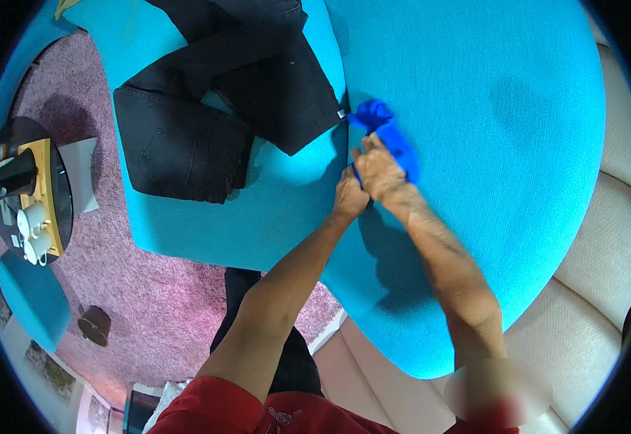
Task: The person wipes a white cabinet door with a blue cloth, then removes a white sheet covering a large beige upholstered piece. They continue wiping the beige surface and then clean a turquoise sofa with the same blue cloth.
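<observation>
A bright blue cloth (396, 142) is bunched up over the seam between two turquoise sofa cushions. My right hand (379, 169) grips it from above, with the fabric showing beyond the fingers and along the wrist. Close against it, my left hand (352, 193) is curled at the cloth's lower end; how much fabric lies in it is hidden. Folded black jeans (179, 146) with a stitched back pocket lie to the left of the hands. Another folded dark garment (285, 92), with a small white tag at its corner, overlaps them.
On the left, a round dark table (64, 195) holds a wooden tray (46, 163), a black pitcher (16, 173) and white cups (36, 219). A brown bin (94, 325) stands on the pink carpet (147, 309). Pale padded panels (581, 320) border the sofa cushion (483, 217) on the right.
</observation>
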The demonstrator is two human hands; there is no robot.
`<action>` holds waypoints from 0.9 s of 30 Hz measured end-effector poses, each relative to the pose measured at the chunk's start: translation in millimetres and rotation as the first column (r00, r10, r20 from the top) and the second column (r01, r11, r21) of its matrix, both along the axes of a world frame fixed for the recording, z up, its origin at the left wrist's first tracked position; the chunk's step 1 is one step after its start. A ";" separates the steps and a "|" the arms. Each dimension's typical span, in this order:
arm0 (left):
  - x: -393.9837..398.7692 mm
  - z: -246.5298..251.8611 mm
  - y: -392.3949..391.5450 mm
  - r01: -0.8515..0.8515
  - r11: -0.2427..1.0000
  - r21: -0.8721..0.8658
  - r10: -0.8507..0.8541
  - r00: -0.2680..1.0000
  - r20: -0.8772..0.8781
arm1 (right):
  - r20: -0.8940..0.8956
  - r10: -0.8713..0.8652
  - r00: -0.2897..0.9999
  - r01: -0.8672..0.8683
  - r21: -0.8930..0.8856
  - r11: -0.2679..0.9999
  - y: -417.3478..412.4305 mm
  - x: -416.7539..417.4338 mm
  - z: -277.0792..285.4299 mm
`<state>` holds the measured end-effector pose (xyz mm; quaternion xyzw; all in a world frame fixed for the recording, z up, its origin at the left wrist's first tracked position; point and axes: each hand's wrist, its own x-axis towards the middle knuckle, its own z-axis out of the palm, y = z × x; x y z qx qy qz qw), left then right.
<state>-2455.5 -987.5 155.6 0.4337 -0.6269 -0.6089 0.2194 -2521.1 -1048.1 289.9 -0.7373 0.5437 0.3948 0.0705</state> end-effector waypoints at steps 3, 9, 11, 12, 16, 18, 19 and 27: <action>28.7 18.9 36.4 0.222 0.974 -0.055 -0.206 0.956 0.208 | 0.032 -0.222 0.975 0.219 0.070 0.973 42.2 22.8 0.7; 75.0 -10.3 139.8 0.219 0.968 -0.119 -0.188 0.955 0.230 | -0.021 -0.208 0.978 0.209 0.043 0.977 129.2 64.3 -15.3; 95.4 -22.0 177.0 0.149 0.985 -0.082 -0.134 0.977 0.166 | 0.030 -0.280 0.960 0.280 0.000 0.960 162.9 77.0 -17.5; 104.1 -4.4 187.8 0.173 0.984 0.043 -0.178 0.953 0.245 | 0.050 -0.276 0.960 0.280 -0.140 0.950 177.3 88.0 -16.0; 141.1 20.4 237.9 0.164 0.978 0.128 -0.194 0.943 0.271 | 0.164 -0.250 0.954 0.255 -0.008 0.967 238.8 117.2 20.4; 150.2 36.3 253.7 0.125 0.989 0.085 -0.141 0.966 0.218 | 0.208 -0.333 0.920 0.352 -0.063 0.934 264.5 127.3 44.6; 153.9 45.0 265.5 0.099 0.995 0.023 -0.101 0.973 0.209 | 0.236 -0.360 0.903 0.388 -0.086 0.918 269.8 135.5 64.9; 182.2 200.1 330.3 -0.046 0.991 -0.124 0.047 0.999 0.002 | 0.689 -0.418 0.593 0.741 -0.263 0.618 380.8 147.9 211.3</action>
